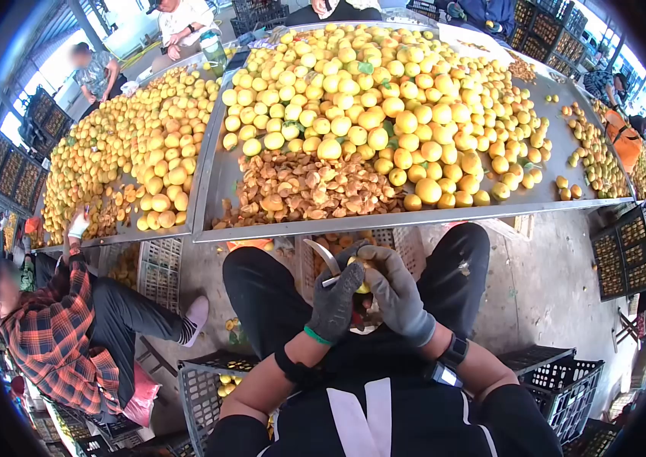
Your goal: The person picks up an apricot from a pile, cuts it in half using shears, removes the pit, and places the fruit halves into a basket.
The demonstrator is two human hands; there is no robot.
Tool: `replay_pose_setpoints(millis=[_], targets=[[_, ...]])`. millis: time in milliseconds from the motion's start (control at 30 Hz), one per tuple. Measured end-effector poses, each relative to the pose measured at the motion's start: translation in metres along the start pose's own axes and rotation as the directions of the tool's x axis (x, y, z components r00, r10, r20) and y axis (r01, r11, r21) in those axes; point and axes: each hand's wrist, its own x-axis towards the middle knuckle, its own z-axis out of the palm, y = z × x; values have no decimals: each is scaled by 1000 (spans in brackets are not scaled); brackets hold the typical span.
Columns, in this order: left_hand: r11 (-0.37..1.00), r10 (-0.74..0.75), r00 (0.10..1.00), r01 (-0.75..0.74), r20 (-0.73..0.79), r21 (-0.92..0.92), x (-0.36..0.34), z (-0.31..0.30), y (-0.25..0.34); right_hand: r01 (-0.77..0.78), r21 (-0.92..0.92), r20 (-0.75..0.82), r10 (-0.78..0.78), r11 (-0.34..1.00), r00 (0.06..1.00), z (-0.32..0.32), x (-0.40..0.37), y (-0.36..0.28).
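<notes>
**Fruit and curved knife held over the lap, below the table edge**

Head view: Concrete floor [536, 274] runs under a long metal table [559, 145] that fills the upper half of the picture. On it lies a heap of yellow fruit [368, 99], with a patch of brownish cut pieces [307, 190] along the near edge. A second table [199, 175] to the left carries more of the same fruit. A seated person in a plaid shirt [56, 343] reaches up to that table, and dark crates [567, 381] stand on the floor near the wearer's knees.

Both of the wearer's hands are in grey gloves and meet above the lap, just below the near table edge. The fruit [362, 286], a small yellow one, sits between them, mostly covered by glove.

The right hand [399, 297] is curled closed over the fruit from the right and from above. The left hand [336, 305] presses against the fruit from the left, its fingers closed around the knife [323, 256].

The curved blade rises out of the left fist beside the fruit. Its long axis slants from lower right to upper left, and the tip points up and left toward the table edge. The fruit's own axis cannot be told, since so little of it shows.
</notes>
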Motion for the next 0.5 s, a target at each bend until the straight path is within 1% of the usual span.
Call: replay_pose_setpoints(millis=[33, 67, 133, 167, 233, 267, 300, 333, 367, 400, 433, 467, 500], targets=[[997, 77, 997, -76, -32, 26, 0, 3, -3, -10, -1, -53, 9, 1000, 999, 3, 1, -1], [997, 79, 996, -78, -31, 26, 1, 6, -5, -8, -2, -52, 7, 1000, 999, 6, 3, 3], [978, 201, 978, -196, -64, 76, 3, 11, -10, 114, -3, -193, -113, 993, 975, 11, 9, 14], [977, 204, 977, -199, -67, 79, 2, 11, -13, 115, 0, -189, -113, 993, 975, 11, 11, 13], [928, 258, 959, -213, -116, 304, -1, 11, -17, 186, 123, -210, -158, 975, 965, 12, 18, 11], [900, 337, 939, -302, -64, 313, 0, 13, -14, 189, 125, -210, -161, 974, 964, 12, 19, 11], [899, 339, 939, -303, -62, 316, 0, 12, -13, 145, 225, -194, -102, 963, 976, 10, 19, 13], [916, 304, 949, -269, -79, 296, 0, 12, -13, 96, 322, -172, -42, 942, 984, 9, 20, 15], [932, 269, 958, -235, -95, 276, 1, 12, -13, 96, 322, -172, -42, 942, 984, 8, 21, 16], [932, 268, 959, -233, -95, 277, 1, 11, -13, -29, 465, -206, 140, 885, 968, 6, 23, 19], [949, 201, 975, -169, -99, 265, 2, 10, -14, -135, 600, -212, 320, 788, 923, 4, 25, 23], [962, 132, 986, -102, -102, 253, 3, 8, -15, -134, 602, -215, 322, 787, 922, -2, 24, 37], [962, 127, 987, -98, -101, 254, 2, 5, -15, -70, 518, -199, 200, 853, 959, -12, 20, 58]])
